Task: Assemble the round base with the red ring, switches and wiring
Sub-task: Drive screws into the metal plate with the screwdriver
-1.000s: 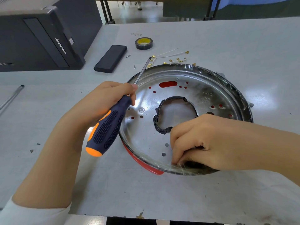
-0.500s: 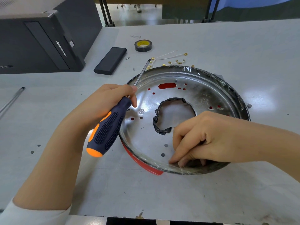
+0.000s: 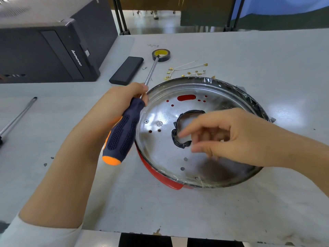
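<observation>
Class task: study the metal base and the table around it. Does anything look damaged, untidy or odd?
Yes. Black tape round the base's centre hole is crumpled and uneven, and clear film along its rim is wrinkled.

"lenovo" on the black computer case (image 3: 53, 56)

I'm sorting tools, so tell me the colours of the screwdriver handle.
The screwdriver handle is dark navy with orange accents and an orange end cap, seen in the head view.

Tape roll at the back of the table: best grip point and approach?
Take the tape roll by its outer wall, from above. It lies flat with the hole up, so thumb and fingers can straddle it. Come from its far or right side: the screwdriver tip sits at its near edge.
</observation>
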Tool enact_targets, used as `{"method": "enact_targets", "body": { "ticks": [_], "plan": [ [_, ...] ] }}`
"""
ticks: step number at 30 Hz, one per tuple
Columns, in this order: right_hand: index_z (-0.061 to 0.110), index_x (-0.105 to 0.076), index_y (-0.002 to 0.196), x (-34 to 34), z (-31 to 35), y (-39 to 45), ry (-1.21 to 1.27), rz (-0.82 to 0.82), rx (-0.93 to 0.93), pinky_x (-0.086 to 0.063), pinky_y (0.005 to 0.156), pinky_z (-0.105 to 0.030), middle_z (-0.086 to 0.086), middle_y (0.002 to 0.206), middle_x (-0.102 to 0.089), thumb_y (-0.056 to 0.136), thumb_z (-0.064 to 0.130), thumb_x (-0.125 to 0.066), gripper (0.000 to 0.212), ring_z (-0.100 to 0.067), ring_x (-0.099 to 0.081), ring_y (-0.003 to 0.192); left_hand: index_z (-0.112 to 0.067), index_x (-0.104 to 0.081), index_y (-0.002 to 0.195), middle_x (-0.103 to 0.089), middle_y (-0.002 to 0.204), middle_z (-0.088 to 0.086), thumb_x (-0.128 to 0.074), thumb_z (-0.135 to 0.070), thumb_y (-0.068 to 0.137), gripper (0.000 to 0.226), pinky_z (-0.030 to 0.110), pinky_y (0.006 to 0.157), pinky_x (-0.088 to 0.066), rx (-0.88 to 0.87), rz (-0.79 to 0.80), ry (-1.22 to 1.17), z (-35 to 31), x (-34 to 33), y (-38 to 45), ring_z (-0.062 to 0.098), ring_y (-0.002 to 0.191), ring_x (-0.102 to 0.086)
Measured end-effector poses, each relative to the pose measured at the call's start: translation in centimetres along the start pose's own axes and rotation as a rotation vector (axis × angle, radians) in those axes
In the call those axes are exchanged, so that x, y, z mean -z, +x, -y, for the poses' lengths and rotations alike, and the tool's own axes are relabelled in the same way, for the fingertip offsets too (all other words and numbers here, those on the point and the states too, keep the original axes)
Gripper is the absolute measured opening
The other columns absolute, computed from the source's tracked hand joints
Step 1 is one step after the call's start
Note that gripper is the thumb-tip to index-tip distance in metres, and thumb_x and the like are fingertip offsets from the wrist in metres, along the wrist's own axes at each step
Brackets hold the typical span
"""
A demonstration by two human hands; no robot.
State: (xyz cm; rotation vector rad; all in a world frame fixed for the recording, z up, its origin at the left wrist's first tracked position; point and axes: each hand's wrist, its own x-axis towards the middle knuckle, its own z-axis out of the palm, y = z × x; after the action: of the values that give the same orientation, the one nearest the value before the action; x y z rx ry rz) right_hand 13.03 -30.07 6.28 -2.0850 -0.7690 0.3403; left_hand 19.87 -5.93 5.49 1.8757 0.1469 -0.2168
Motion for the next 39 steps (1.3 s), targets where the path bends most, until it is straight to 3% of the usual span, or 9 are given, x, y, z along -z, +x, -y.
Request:
{"method": "enact_targets", "body": {
  "ticks": [6,9,13,20,23,25,28,34,39],
  "plan": [
    [0.038,-0.027,0.142,-0.6,2.7,1.5,-0.411,-0.219,0.303,-0.051,0.067,-0.025,0.013,0.117,-0.040,0.078,0.036,-0.075,0.080,-0.017,-0.054,0.078,-0.013,-0.059,0.059,-0.051,0.037,-0.010,-0.062,-0.021,0.087,0.029,0.016,0.037,-0.034,-0.062,-0.204,-0.187,-3.8,-1.8,-2.5,0.005,0.031,-0.042],
    [0.023,-0.041,0.137,-1.1,4.0,1.9,-0.568,-0.288,0.467,-0.055,0.064,-0.039,-0.002,0.121,-0.041,0.081,0.042,-0.067,0.065,-0.015,-0.054,0.089,-0.007,-0.052,0.074,-0.049,0.049,-0.008,-0.054,-0.011,0.092,0.018,0.021,0.054,-0.034,-0.228,-0.215,-0.129,-4.7,-3.7,-4.3,0.011,0.054,-0.048],
    [0.019,-0.048,0.116,-1.4,4.7,1.7,-0.662,-0.452,0.580,-0.050,0.048,-0.034,-0.009,0.106,-0.051,0.077,0.040,-0.063,0.046,-0.014,-0.045,0.071,-0.009,-0.051,0.061,-0.046,0.041,-0.008,-0.055,-0.014,0.089,0.028,0.018,0.041,-0.036,-0.146,-0.270,-0.298,-5.7,-4.3,-5.7,0.009,0.042,-0.040],
    [0.025,-0.047,0.109,-2.0,4.7,1.4,-0.956,-0.769,0.514,-0.037,0.037,-0.027,-0.004,0.076,-0.057,0.069,0.014,-0.058,0.043,-0.026,-0.046,0.046,-0.011,-0.052,0.069,-0.042,0.067,0.007,-0.054,-0.032,0.093,0.032,0.027,0.062,-0.034,-0.198,-0.128,-0.198,-5.6,-5.4,-8.2,0.016,0.063,-0.042],
    [0.019,-0.065,0.113,-1.4,3.8,0.3,-0.632,-0.797,0.437,-0.053,0.051,-0.040,-0.008,0.085,-0.063,0.074,0.015,-0.072,0.040,-0.031,-0.060,0.061,-0.020,-0.072,0.087,-0.061,0.084,-0.011,-0.050,-0.038,0.096,0.030,0.019,0.078,-0.041,-0.284,-0.230,0.011,-4.1,-4.9,-9.1,0.003,0.081,-0.054],
    [0.023,-0.065,0.115,-0.6,3.3,-0.5,-0.297,-0.869,0.339,-0.056,0.069,-0.038,0.000,0.095,-0.068,0.080,0.022,-0.074,0.037,-0.019,-0.066,0.078,-0.026,-0.053,0.131,-0.053,0.129,-0.009,-0.055,-0.038,0.093,0.040,0.028,0.102,-0.037,-0.214,-0.276,0.042,-2.4,-4.7,-9.9,0.008,0.119,-0.048],
    [0.031,-0.064,0.109,0.8,2.7,-1.0,0.037,-0.949,0.213,-0.048,0.050,-0.015,0.012,0.087,-0.068,0.083,0.026,-0.071,0.028,-0.004,-0.062,0.056,-0.025,-0.015,0.151,-0.022,0.156,-0.001,-0.062,-0.023,0.090,0.078,0.034,0.111,-0.028,-0.037,-0.229,-0.035,0.4,-5.2,-11.1,0.018,0.139,-0.030],
    [0.022,-0.065,0.089,1.9,2.6,-0.9,0.283,-0.982,0.188,-0.043,0.040,-0.022,0.008,0.063,-0.063,0.085,0.033,-0.062,0.012,-0.020,-0.052,0.036,-0.027,-0.002,0.152,-0.050,0.097,-0.014,-0.036,0.002,0.091,0.075,0.001,0.039,-0.034,0.047,-0.220,-0.120,2.6,-6.0,-10.5,0.003,0.066,-0.044],
    [0.031,-0.061,0.077,2.2,3.3,-0.8,0.386,-0.906,0.240,-0.038,0.039,-0.017,0.006,0.057,-0.058,0.088,0.026,-0.062,0.012,-0.019,-0.049,0.035,-0.027,-0.026,0.146,-0.052,0.104,-0.022,-0.040,0.007,0.088,0.069,0.013,0.065,-0.045,0.032,-0.175,-0.142,2.9,-4.2,-8.6,-0.003,0.089,-0.053]
  ]
}}
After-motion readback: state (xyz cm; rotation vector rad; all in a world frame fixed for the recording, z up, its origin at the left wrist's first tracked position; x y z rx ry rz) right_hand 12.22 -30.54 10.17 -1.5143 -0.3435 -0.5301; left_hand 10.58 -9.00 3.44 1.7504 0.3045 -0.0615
